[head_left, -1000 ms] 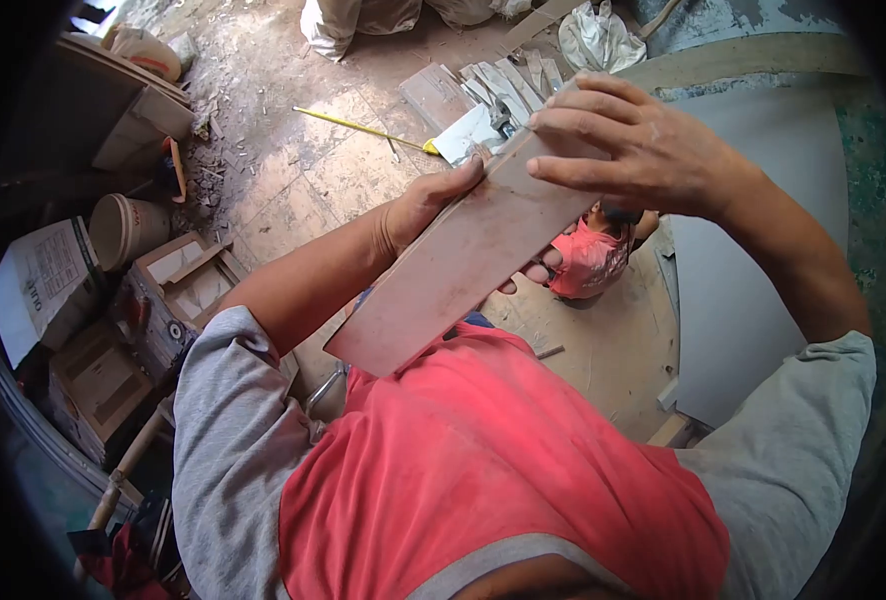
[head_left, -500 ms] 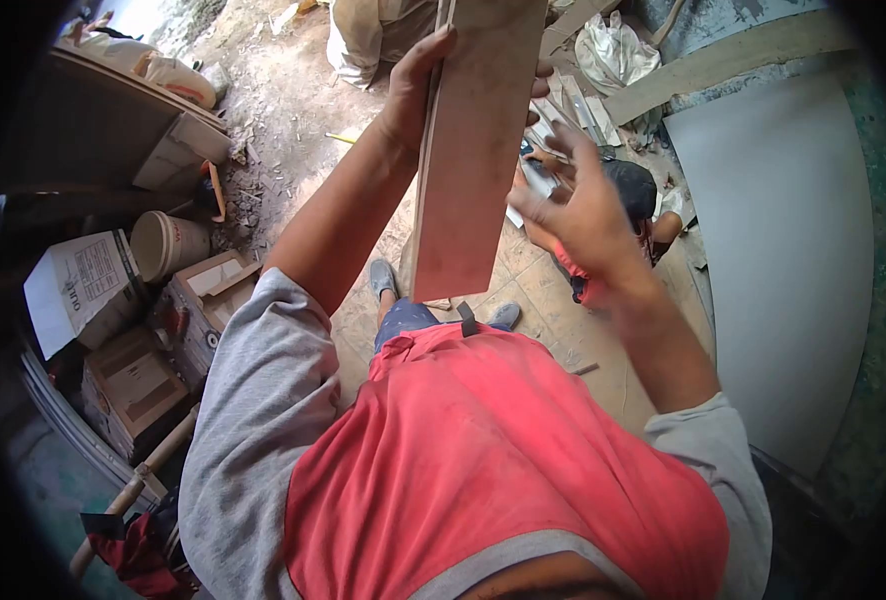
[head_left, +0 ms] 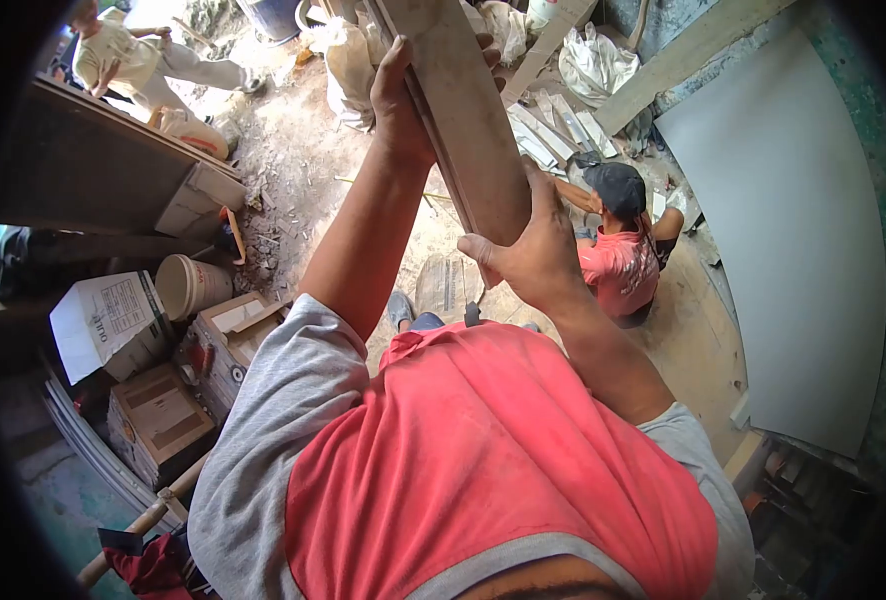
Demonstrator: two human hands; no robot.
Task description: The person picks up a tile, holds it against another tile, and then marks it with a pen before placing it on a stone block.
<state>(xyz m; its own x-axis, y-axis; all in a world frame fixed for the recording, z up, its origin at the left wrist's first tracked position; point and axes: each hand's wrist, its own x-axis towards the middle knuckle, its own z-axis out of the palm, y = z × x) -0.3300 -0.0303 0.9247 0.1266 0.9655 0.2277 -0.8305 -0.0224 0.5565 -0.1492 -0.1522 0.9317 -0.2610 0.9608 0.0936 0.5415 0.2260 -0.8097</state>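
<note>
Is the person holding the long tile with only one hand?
No, both the left hand and the right hand grip the long tile.

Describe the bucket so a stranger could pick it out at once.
Start at the dark wooden panel on the left and look just below its lower right corner. There, among cardboard boxes, the bucket lies tipped on its side. It is the only round, cream-coloured thing beside those square boxes.

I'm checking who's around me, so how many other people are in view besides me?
2. One person in a red shirt sits on the floor below the tile I hold; another person in light clothes is at top left. Others may be hidden.
</note>
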